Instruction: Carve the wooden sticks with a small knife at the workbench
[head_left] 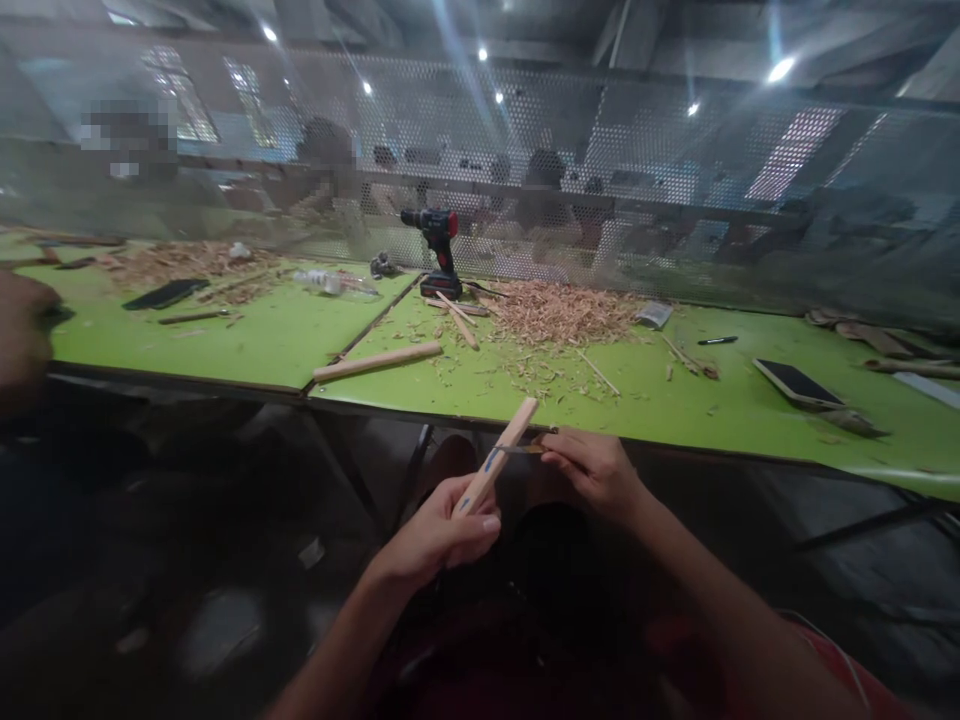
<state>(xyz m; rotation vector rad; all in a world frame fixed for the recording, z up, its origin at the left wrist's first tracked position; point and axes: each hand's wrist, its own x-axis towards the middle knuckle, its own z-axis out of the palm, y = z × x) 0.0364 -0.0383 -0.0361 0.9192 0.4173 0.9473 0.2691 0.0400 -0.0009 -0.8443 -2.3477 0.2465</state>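
Left hand (442,527) around wooden stick (490,469)

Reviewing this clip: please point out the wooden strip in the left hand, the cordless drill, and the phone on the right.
Wooden strip (486,474), head view: middle of its exposed length.
Cordless drill (442,252), head view: its handle.
Phone (798,384), head view: its dark screen.

Left hand (442,525) grips a blue-marked wooden stick (483,478); right hand (594,466) holds a thin blade (525,450) against it. Cordless drill (439,245) stands upright, far side of green table (247,345).
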